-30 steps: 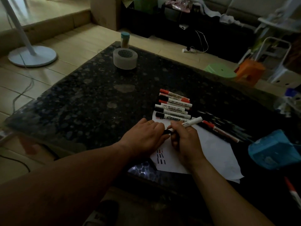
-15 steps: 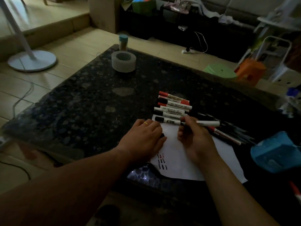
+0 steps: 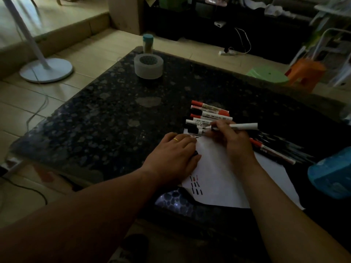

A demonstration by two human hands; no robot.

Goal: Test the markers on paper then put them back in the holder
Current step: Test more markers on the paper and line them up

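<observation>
While the right hand (image 3: 233,145) pinches a white marker (image 3: 241,126) near its tip end, with the barrel pointing to three o'clock, the left hand (image 3: 174,154) rests on the paper (image 3: 214,179). Whether its curled fingers hold the small dark piece by the thumb, I cannot tell. The hands are close but apart. Other markers (image 3: 209,115) lie in a row at the sheet's twelve o'clock. I judge the marker light, stiff and smooth, so it should be gripped low on the barrel. It would roll if dropped.
</observation>
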